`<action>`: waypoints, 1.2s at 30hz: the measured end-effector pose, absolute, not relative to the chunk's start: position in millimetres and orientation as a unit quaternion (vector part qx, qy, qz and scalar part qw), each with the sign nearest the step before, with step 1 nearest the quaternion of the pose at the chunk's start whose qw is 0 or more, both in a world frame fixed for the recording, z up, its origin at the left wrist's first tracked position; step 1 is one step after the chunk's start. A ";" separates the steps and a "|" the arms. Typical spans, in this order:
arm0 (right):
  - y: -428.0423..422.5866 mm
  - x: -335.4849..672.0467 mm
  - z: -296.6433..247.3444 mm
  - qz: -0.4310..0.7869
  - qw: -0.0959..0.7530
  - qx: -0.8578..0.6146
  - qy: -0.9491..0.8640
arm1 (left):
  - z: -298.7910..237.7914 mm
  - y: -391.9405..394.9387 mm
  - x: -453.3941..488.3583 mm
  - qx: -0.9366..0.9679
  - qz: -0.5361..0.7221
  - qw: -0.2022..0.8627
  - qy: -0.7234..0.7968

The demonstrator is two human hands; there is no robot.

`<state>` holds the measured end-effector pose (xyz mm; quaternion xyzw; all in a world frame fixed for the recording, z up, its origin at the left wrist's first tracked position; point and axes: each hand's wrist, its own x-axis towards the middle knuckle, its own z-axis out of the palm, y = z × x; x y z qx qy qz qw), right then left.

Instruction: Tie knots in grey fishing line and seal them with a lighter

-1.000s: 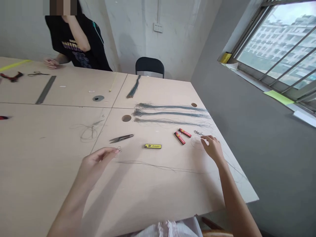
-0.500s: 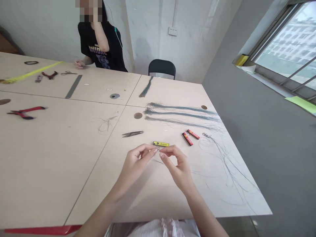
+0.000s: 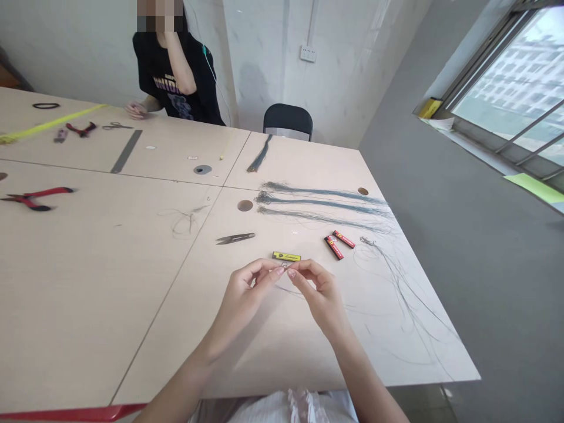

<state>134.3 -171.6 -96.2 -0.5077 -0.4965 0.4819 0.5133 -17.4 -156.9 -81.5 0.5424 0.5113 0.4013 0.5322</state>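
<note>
**Pinching a tiny thin ring (image 3: 285,265) above the pale wooden tabletop (image 3: 88,282)**
Our left hand (image 3: 241,306) and right hand (image 3: 319,296) meet — fingers closed on the ring, just in front of a flat yellow rectangular tag (image 3: 286,256).

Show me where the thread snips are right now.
In the head view, the thread snips lie left of the yellow Lamborghini-branded tag, above the left hand and just below the round table hole.
</note>
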 end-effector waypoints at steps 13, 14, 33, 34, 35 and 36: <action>-170.0 125.7 -92.5 0.520 0.523 -0.553 -0.387 | -90.2 -160.5 -16.7 0.626 0.431 0.383 0.525; -169.8 125.1 -92.2 0.528 0.523 -0.549 -0.382 | -90.6 -160.4 -16.3 0.630 0.431 0.372 0.528; -172.1 124.8 -101.5 0.420 0.518 -0.581 -0.466 | -93.0 -160.8 -11.8 0.656 0.445 0.302 0.530; -171.8 125.5 -101.0 0.421 0.515 -0.581 -0.469 | -91.2 -161.1 -11.9 0.653 0.439 0.316 0.530; -171.6 126.2 -100.7 0.422 0.513 -0.580 -0.471 | -89.4 -161.3 -12.0 0.650 0.431 0.331 0.531; -171.6 126.7 -100.5 0.423 0.511 -0.580 -0.473 | -87.7 -161.5 -12.2 0.647 0.426 0.345 0.530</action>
